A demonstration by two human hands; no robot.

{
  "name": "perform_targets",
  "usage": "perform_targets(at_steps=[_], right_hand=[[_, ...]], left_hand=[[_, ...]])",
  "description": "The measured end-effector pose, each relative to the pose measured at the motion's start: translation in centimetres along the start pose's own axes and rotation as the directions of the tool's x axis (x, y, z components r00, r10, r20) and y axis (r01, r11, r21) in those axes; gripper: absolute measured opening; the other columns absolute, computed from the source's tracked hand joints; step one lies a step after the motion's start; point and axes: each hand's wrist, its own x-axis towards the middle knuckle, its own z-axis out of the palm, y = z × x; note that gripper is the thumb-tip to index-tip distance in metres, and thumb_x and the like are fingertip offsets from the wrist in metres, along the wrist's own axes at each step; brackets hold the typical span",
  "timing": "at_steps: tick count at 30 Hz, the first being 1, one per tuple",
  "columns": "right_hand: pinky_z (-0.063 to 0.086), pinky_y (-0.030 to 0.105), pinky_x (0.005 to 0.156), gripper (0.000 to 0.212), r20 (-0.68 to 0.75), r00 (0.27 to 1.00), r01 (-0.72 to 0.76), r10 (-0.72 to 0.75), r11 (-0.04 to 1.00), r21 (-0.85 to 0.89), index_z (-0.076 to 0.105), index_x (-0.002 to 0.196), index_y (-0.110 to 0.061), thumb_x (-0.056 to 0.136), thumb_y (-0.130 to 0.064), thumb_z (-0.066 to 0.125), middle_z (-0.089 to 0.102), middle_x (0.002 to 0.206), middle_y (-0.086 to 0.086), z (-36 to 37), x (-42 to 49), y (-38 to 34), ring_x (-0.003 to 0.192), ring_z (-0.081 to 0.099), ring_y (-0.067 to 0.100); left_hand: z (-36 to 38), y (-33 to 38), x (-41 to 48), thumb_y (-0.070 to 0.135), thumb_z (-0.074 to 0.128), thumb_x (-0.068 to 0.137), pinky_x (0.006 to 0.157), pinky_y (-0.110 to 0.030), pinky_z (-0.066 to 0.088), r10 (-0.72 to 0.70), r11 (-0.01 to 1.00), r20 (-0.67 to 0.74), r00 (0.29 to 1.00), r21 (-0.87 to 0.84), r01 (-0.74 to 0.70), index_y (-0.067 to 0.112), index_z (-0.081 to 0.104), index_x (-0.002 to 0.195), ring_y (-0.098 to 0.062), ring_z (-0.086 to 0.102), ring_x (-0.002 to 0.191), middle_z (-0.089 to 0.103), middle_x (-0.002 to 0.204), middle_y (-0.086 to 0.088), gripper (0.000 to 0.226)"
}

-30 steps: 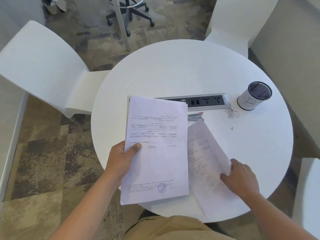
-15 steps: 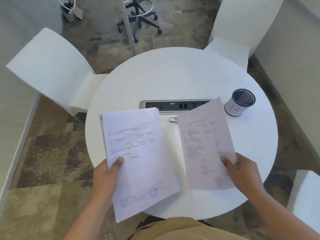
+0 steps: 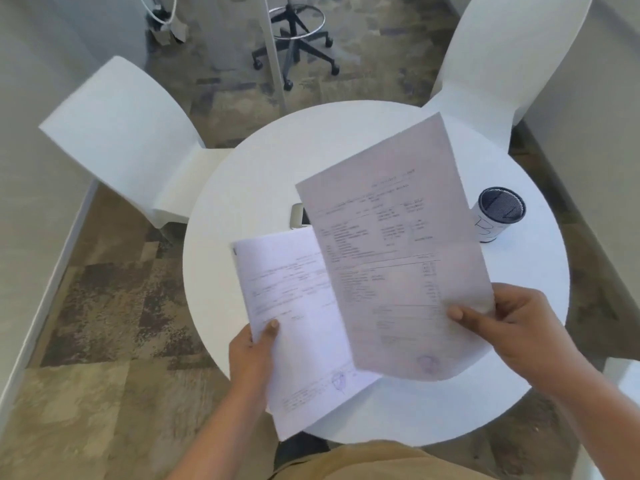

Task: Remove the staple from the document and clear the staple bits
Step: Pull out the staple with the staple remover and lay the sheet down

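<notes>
Document seen as two separate printed parts, both held in the air over the round white table [image 3: 242, 202]. The lower sheets [image 3: 304, 327] are pinched at the left edge by the left hand [image 3: 252, 351], thumb on top. A single sheet [image 3: 391, 258] is gripped at its right edge by the right hand [image 3: 512, 327] and overlaps the lower sheets. A lettered cup [image 3: 498, 214] is noted on the table at right; white chairs [image 3: 121, 133] beyond.
</notes>
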Motion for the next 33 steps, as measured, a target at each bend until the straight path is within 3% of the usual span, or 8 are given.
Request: perform_targets(at_steps=[4,10,13,15,18,21,26,33], right_hand=[[0.06,0.035,0.079,0.068,0.084,0.992,-0.119,0.098,0.943,0.312,0.078,0.096,-0.007,0.047,-0.052,0.092,0.076,0.103,0.016,3.2,0.6,0.0,0.096,0.073,0.032],[0.059,0.053,0.081,0.043,-0.135,0.961,-0.232,0.239,0.97,0.068,0.073,0.089,-0.013,0.063,-0.044,0.087,0.078,0.093,0.007,7.2,1.6,1.2,0.087,0.073,0.032],[0.059,0.041,0.072,0.037,-0.293,0.925,-0.292,0.243,0.947,-0.136,0.06,0.1,-0.025,0.073,-0.033,0.084,0.065,0.11,-0.002,8.1,2.0,1.5,0.092,0.068,0.02],[0.059,0.037,0.074,0.053,-0.266,0.915,-0.315,0.303,0.949,-0.002,0.051,0.114,-0.023,0.074,-0.03,0.084,0.061,0.117,-0.005,8.2,2.1,1.9,0.098,0.067,0.015],[0.057,0.051,0.086,0.039,-0.075,0.933,-0.325,0.352,0.914,0.243,0.06,0.119,-0.016,0.084,-0.023,0.075,0.073,0.113,0.005,8.0,2.1,2.5,0.099,0.072,0.026],[0.058,0.054,0.083,0.019,-0.093,0.941,-0.292,0.326,0.918,0.268,0.066,0.111,-0.014,0.092,-0.014,0.065,0.077,0.103,0.008,7.9,1.9,2.4,0.091,0.074,0.031],[0.059,0.05,0.081,0.016,-0.143,0.957,-0.221,0.253,0.953,0.208,0.069,0.107,-0.018,0.093,-0.011,0.062,0.078,0.101,0.004,7.1,2.5,2.3,0.091,0.075,0.027],[0.049,0.019,0.058,0.014,-0.239,0.971,-0.037,0.009,0.993,-0.11,0.072,0.078,-0.023,0.086,-0.012,0.071,0.073,0.07,-0.019,6.1,3.1,1.4,0.062,0.065,-0.002]], left_hand=[[0.2,2.1,1.2,0.023,0.065,0.096,0.074,-0.04,0.061,0.008,0.999,0.133,0.991,0.034,-0.013,0.02,0.074,0.102,-0.024,0.075,0.087,0.079,0.097,-0.001,0.011],[0.0,6.7,0.7,0.005,0.072,0.086,0.08,-0.05,0.062,0.02,0.997,0.425,0.905,0.063,-0.052,0.016,0.078,0.097,-0.031,0.076,0.091,0.079,0.098,-0.009,0.016],[-0.2,7.9,0.1,0.008,0.075,0.08,0.086,-0.05,0.06,-0.009,0.999,0.516,0.857,0.039,-0.013,0.018,0.079,0.097,-0.032,0.075,0.095,0.078,0.104,-0.011,0.021],[0.0,8.3,-0.2,0.01,0.072,0.084,0.089,-0.05,0.059,-0.026,0.998,0.547,0.837,0.059,-0.008,0.017,0.078,0.1,-0.031,0.075,0.097,0.077,0.107,-0.012,0.018],[0.5,8.4,-0.8,0.036,0.051,0.102,0.09,-0.046,0.058,-0.099,0.991,0.556,0.825,0.134,0.029,0.022,0.077,0.104,-0.025,0.075,0.098,0.078,0.108,-0.006,0.029],[1.1,8.2,-0.9,0.061,0.027,0.1,0.096,-0.046,0.054,-0.166,0.984,0.597,0.785,0.046,0.173,0.027,0.071,0.118,-0.023,0.073,0.106,0.076,0.114,-0.001,0.059],[2.4,7.8,-0.1,0.017,0.059,0.096,0.084,-0.036,0.059,0.082,0.994,0.595,0.8,0.011,-0.11,0.016,0.071,0.117,-0.026,0.073,0.104,0.076,0.114,-0.005,0.024],[3.7,8.0,0.1,-0.003,0.066,0.09,0.077,-0.019,0.056,0.397,0.895,0.468,0.79,-0.008,-0.445,0.025,0.082,0.089,-0.007,0.073,0.09,0.08,0.094,0.005,0.032]])
